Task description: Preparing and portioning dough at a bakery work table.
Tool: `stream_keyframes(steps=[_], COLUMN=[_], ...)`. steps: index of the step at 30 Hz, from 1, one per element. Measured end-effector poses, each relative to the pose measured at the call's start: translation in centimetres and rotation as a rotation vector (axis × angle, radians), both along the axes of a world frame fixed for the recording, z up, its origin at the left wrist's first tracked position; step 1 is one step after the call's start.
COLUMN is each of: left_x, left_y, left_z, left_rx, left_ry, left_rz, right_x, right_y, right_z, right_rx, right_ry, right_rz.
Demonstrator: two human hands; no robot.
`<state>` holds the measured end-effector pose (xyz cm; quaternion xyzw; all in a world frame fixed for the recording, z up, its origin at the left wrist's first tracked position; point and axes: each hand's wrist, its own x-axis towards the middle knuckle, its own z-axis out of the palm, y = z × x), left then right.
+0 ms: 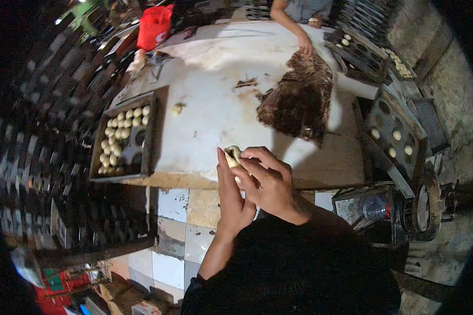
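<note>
My left hand (230, 197) and my right hand (270, 184) meet just past the table's near edge. Between their fingertips is a small pale dough piece (232, 156), with a dark hollow or dark filling showing in its opening. The left fingers support it from the left side while the right thumb and fingers pinch its right side. Beyond my hands, a dark brown crumbly mass (297, 102) lies spread over the white table (215, 105). A co-worker's hand (305, 46) touches the far end of that mass.
A tray (151, 134) of pale dough balls sits at the table's left. More trays (399, 123) with a few balls stand on the right. A red bag (155, 27) is at the far left, and a dough scrap (178, 108) lies near the left tray. Tiled floor (169, 262) shows below.
</note>
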<state>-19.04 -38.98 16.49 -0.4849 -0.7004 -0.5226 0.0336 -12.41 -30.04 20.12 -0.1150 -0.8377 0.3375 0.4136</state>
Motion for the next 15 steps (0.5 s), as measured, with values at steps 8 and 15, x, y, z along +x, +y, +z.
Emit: stream_keyframes(steps=[8,15], left_x=[-0.8,1.6], left_y=[-17.9,-23.4], left_z=[0.6,-0.6], left_rx=[0.493,0.455], left_ry=[-0.682,-0.093], left_rz=[-0.146,0.218], right_x=[-0.1,0.5], right_y=[-12.8,-18.5], right_z=[3.3,2.7], right_rx=[-0.049,-0.395], right_ry=[-0.014,-0.187], right_rz=[0.374,0.652])
